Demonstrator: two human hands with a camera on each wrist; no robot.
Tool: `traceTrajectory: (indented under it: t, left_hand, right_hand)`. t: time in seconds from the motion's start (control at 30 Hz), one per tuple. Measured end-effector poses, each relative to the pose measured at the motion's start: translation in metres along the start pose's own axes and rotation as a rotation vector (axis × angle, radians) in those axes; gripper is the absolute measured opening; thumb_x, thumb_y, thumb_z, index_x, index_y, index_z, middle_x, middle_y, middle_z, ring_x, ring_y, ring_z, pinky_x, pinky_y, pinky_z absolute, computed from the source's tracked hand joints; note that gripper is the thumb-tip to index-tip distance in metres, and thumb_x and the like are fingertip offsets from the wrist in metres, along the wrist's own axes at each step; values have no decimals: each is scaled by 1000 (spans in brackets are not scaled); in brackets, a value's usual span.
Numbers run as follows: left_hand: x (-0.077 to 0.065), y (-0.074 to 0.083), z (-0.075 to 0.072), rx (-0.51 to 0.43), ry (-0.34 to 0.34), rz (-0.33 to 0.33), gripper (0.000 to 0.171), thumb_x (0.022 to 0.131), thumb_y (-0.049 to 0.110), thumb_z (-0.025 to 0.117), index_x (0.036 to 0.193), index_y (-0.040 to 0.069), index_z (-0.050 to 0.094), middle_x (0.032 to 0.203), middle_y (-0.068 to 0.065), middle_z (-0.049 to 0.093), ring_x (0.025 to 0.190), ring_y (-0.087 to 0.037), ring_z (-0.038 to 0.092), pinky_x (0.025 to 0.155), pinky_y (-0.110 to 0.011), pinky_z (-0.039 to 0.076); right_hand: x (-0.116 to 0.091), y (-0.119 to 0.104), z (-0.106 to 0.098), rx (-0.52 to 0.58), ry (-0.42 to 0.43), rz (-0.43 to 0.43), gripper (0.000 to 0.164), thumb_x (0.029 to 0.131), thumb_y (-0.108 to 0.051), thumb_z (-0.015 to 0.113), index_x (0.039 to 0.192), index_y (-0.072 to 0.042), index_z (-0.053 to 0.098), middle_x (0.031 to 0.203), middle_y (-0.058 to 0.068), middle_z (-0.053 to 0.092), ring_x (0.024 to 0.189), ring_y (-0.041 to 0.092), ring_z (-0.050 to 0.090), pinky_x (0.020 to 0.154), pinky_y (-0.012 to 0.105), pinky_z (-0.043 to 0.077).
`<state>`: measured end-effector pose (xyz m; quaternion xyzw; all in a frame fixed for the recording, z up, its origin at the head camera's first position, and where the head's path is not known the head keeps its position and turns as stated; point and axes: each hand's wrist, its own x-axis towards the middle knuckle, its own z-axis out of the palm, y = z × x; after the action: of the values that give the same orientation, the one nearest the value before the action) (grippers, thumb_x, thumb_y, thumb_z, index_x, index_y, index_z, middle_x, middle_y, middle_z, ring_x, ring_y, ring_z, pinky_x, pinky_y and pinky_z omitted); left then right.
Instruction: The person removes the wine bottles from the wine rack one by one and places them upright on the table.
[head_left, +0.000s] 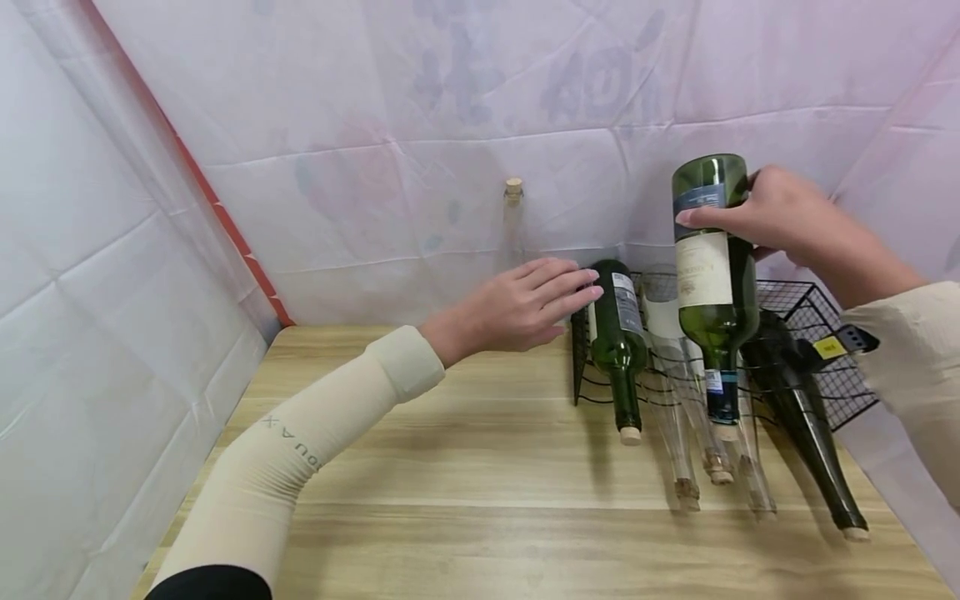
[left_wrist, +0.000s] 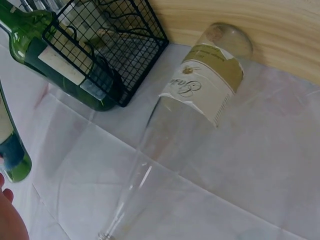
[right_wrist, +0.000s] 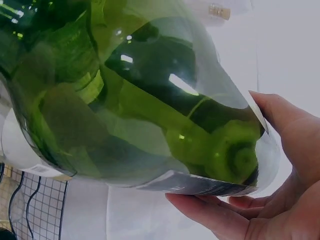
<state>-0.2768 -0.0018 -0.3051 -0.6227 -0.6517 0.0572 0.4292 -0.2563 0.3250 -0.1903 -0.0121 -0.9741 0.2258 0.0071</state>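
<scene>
My right hand (head_left: pixel 787 217) grips a green wine bottle (head_left: pixel 705 271) near its base, thumb across the blue upper label. This bottle hangs neck down over the black wire rack (head_left: pixel 806 300), its corked mouth toward the table. In the right wrist view, fingers (right_wrist: pixel 200 210) and thumb wrap the base end. My left hand (head_left: pixel 525 308) holds nothing; its fingers stretch out, tips right at the base of another green bottle (head_left: pixel 618 308) lying in the rack. Behind that hand stands a clear corked bottle (head_left: pixel 513 221), whose cream and gold label (left_wrist: pixel 205 75) shows in the left wrist view.
Several clear bottles (head_left: pixel 678 450) lie in the rack, corked necks pointing toward me. A dark bottle (head_left: pixel 806 433) slants at its right end, beside a black strap with a yellow tag (head_left: pixel 828 347). The wooden table (head_left: pixel 450 467) ends at a white sheet (head_left: pixel 337 200) behind.
</scene>
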Motion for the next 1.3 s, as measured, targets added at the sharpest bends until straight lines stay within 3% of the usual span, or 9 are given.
traceTrajectory:
  t: [0.23, 0.53, 0.67, 1.3]
  left_hand:
    - [8, 9, 1, 21, -10, 47, 46, 100, 26, 33, 141, 6, 41, 142, -12, 46, 131, -29, 38, 112, -41, 27]
    - [14, 15, 1, 49, -5, 82, 43, 101, 25, 33, 141, 9, 43, 142, -10, 46, 132, -29, 36, 116, -41, 14]
    - [17, 19, 1, 57, 11, 106, 42, 102, 22, 31, 140, 9, 43, 141, -10, 47, 130, -29, 38, 115, -42, 17]
    - [24, 31, 1, 99, 22, 194, 39, 104, 13, 31, 142, 10, 41, 143, -10, 45, 132, -28, 37, 113, -43, 24]
  right_hand:
    - [0, -10, 4, 46, 16, -23, 83, 76, -66, 66, 103, 10, 47, 84, 20, 59, 64, 29, 61, 54, 40, 54]
    - [0, -23, 7, 145, 34, -34, 81, 75, -60, 70, 114, 7, 45, 91, 19, 59, 68, 28, 62, 57, 41, 56]
    - [0, -27, 7, 169, 53, -50, 81, 76, -58, 71, 119, 5, 43, 96, 19, 57, 70, 28, 60, 57, 41, 57]
    - [-8, -46, 9, 211, 31, -72, 75, 77, -58, 69, 115, 3, 47, 95, 17, 59, 70, 26, 62, 59, 40, 58]
